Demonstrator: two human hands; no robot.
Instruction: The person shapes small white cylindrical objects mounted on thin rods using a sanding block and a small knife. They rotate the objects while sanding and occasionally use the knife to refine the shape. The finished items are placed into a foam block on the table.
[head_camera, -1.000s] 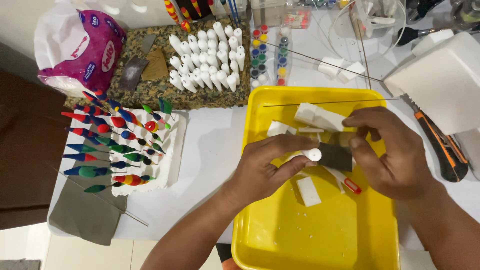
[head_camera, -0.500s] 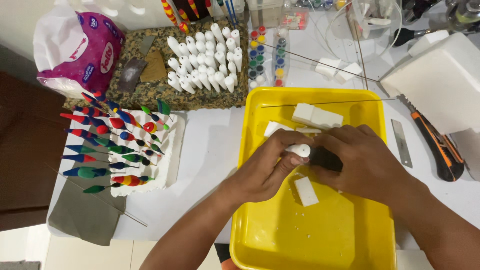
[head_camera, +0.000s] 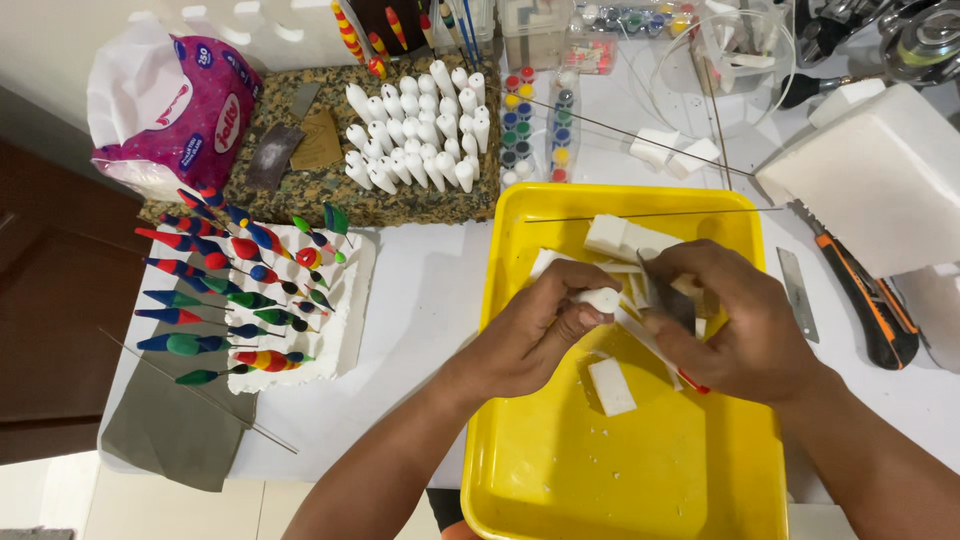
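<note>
Foam float (head_camera: 600, 298) horizontal, pinched in left hand (head_camera: 540, 335) fingers.

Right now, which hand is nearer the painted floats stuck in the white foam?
Left. The left hand is over the yellow tray's near edge, closer to the painted floats; the right hand is farther across the tray.

Worn on the head, looking steeply down, close above both hands over the yellow tray (head_camera: 520, 470) on the white table (head_camera: 420, 300). Single view, nothing shared.
</note>
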